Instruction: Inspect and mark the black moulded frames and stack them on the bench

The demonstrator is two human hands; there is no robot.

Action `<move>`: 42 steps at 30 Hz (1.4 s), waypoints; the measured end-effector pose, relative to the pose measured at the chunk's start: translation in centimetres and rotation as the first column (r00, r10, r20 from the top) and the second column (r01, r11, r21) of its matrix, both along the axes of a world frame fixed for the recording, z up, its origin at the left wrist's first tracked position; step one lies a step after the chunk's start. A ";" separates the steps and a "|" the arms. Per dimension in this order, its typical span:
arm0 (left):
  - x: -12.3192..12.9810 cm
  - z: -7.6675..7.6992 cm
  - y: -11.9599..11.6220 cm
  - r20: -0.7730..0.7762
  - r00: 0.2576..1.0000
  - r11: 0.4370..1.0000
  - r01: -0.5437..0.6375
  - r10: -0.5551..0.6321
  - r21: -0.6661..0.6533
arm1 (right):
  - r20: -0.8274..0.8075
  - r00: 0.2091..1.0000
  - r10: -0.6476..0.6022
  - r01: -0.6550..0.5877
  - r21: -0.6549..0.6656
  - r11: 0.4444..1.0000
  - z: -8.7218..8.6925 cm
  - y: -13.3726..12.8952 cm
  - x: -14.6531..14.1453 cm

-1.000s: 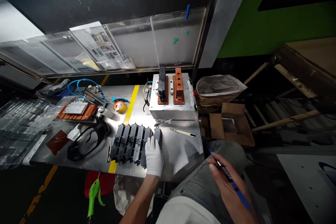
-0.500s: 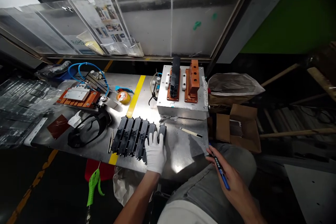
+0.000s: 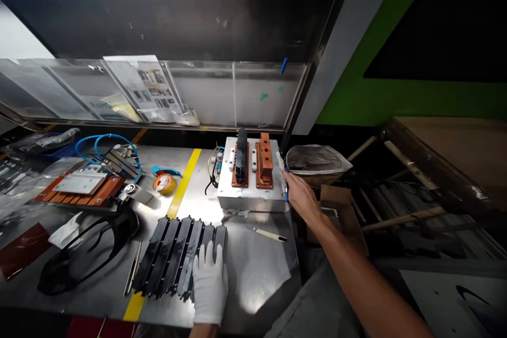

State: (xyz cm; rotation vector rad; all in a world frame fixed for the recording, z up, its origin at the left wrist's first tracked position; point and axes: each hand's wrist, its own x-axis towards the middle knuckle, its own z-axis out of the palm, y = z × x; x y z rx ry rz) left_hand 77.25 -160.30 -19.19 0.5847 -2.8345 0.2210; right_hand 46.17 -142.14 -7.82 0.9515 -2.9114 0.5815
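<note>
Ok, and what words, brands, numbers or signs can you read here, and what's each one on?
"RoHS", on the pale sheet in the clear wall pockets at left.
Too small to read: the print on the photo sheet and the marks on the pale strip along the metal box's right edge.
No lettering can be made out on the blue pen.
The green marks form no word I can read.

Metal bench (image 3: 253, 274) — black bars (image 3: 168, 256), tape (image 3: 170, 185), perhaps goggles (image 3: 125, 229)

Behind my steel counter (image 3: 261, 269) stands a dark panel (image 3: 178, 10). Right of that panel, I see a green wall (image 3: 340, 103).
</note>
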 end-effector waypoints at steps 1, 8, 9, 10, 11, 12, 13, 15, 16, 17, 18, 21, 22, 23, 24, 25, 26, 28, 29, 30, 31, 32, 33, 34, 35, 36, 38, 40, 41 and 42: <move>0.6 -0.2 -0.1 -0.027 0.999 1.000 0.019 -0.019 -0.001 | -0.004 1.000 0.003 -0.003 0.031 1.000 0.3 -0.8 -1.3; 6.6 -3.2 -0.6 -0.152 0.972 0.981 0.163 -0.178 -0.105 | 0.023 1.000 0.005 -0.006 0.043 0.999 0.0 -3.6 -4.2; 7.5 -2.9 -0.4 -0.136 0.973 0.980 0.173 -0.185 -0.099 | 0.032 0.999 -0.003 0.002 0.028 1.000 -0.2 -3.5 -4.1; 8.2 -2.4 -0.2 -0.107 0.976 0.980 0.179 -0.188 -0.084 | 0.039 0.999 -0.014 0.014 0.009 1.000 -0.4 -3.3 -3.8; 8.8 -1.7 0.0 -0.067 0.979 0.980 0.188 -0.192 -0.062 | 0.043 0.999 -0.031 0.032 -0.013 0.999 -0.6 -3.0 -3.4; 9.3 -0.9 0.2 -0.019 0.984 0.984 0.176 -0.177 -0.030 | 0.046 0.998 -0.052 0.053 -0.031 0.998 -0.9 -2.6 -2.9; 9.5 -0.2 0.4 0.030 0.986 0.987 0.161 -0.161 -0.002 | 0.044 0.996 -0.076 0.079 -0.058 0.995 -1.2 -2.2 -2.3; 9.6 0.8 0.5 0.094 0.985 0.989 0.142 -0.145 0.037 | 0.025 0.991 -0.133 0.136 -0.164 0.977 -1.9 -1.0 -0.5; 9.6 1.1 0.5 0.110 0.983 0.988 0.145 -0.150 0.047 | 0.015 0.986 -0.165 0.163 -0.237 0.958 -2.2 -0.3 0.6; 9.6 1.2 0.5 0.112 0.981 0.987 0.154 -0.159 0.049 | 0.006 0.980 -0.201 0.193 -0.310 0.931 -2.6 0.4 1.9; 9.6 1.2 0.5 0.107 0.979 0.985 0.167 -0.171 0.047 | 0.005 0.970 -0.243 0.229 -0.353 0.907 -3.0 1.2 3.3; 9.7 0.6 0.4 0.062 0.974 0.976 0.214 -0.216 0.038 | 0.056 0.943 -0.327 0.330 -0.261 0.907 -4.8 3.3 7.3; 9.7 0.4 0.4 0.042 0.972 0.972 0.231 -0.233 0.041 | 0.088 0.942 -0.323 0.335 -0.192 0.923 -5.5 3.7 8.4; 9.8 0.3 0.4 0.024 0.970 0.969 0.240 -0.242 0.053 | 0.130 0.946 -0.296 0.312 -0.126 0.942 -6.3 3.9 9.3; 9.8 0.2 0.4 0.012 0.969 0.967 0.244 -0.246 0.072 | 0.178 0.951 -0.253 0.269 -0.073 0.960 -7.2 3.9 10.0; 9.8 0.2 0.5 0.004 0.970 0.966 0.241 -0.242 0.093 | 0.224 0.953 -0.203 0.216 -0.031 0.976 -8.0 3.8 10.6; 9.7 0.3 0.7 0.007 0.973 0.967 0.228 -0.230 0.117 | 0.267 0.950 -0.159 0.161 0.012 0.987 -8.9 3.4 11.1; 9.4 0.7 0.9 0.030 0.980 0.969 0.192 -0.199 0.158 | 0.338 0.936 -0.098 0.070 0.094 0.993 -10.3 2.5 11.9; 9.1 0.9 1.1 0.044 0.982 0.969 0.175 -0.185 0.172 | 0.360 0.929 -0.086 0.041 0.130 0.991 -10.9 2.0 12.2; 8.8 1.2 1.1 0.055 0.983 0.970 0.163 -0.175 0.183 | 0.374 0.924 -0.081 0.021 0.162 0.987 -11.5 1.5 12.4; 8.5 1.5 1.2 0.066 0.984 0.970 0.150 -0.165 0.193 | 0.381 0.921 -0.079 0.007 0.188 0.982 -11.9 1.1 12.6; 8.2 1.7 1.1 0.076 0.984 0.969 0.140 -0.158 0.201 | 0.382 0.921 -0.082 -0.001 0.210 0.978 -12.2 0.8 12.8; 7.9 1.9 1.0 0.083 0.985 0.970 0.132 -0.152 0.203 | 0.378 0.922 -0.086 -0.003 0.229 0.974 -12.5 0.5 12.9; 7.6 2.0 0.9 0.091 0.985 0.971 0.127 -0.147 0.201 | 0.373 0.924 -0.090 -0.003 0.244 0.970 -12.8 0.3 13.0; 7.4 2.1 0.7 0.099 0.985 0.973 0.123 -0.145 0.195 | 0.369 0.925 -0.093 -0.005 0.256 0.967 -13.0 0.1 13.0; 7.2 2.1 0.6 0.106 0.984 0.975 0.125 -0.146 0.184 | 0.367 0.926 -0.093 -0.008 0.265 0.964 -13.2 0.0 13.0; 7.0 2.0 0.3 0.113 0.982 0.978 0.135 -0.154 0.156 | 0.369 0.925 -0.090 -0.018 0.278 0.960 -13.5 -0.2 12.9; 7.1 1.8 0.3 0.101 0.982 0.979 0.146 -0.161 0.140 | 0.377 0.922 -0.085 -0.028 0.282 0.959 -13.7 -0.3 12.9; 7.1 1.7 0.3 0.086 0.983 0.979 0.151 -0.164 0.140 | 0.386 0.919 -0.083 -0.032 0.282 0.959 -13.7 -0.3 13.0; 7.3 1.7 0.5 0.064 0.984 0.977 0.155 -0.166 0.147 | 0.400 0.913 -0.082 -0.037 0.281 0.959 -13.6 -0.3 13.0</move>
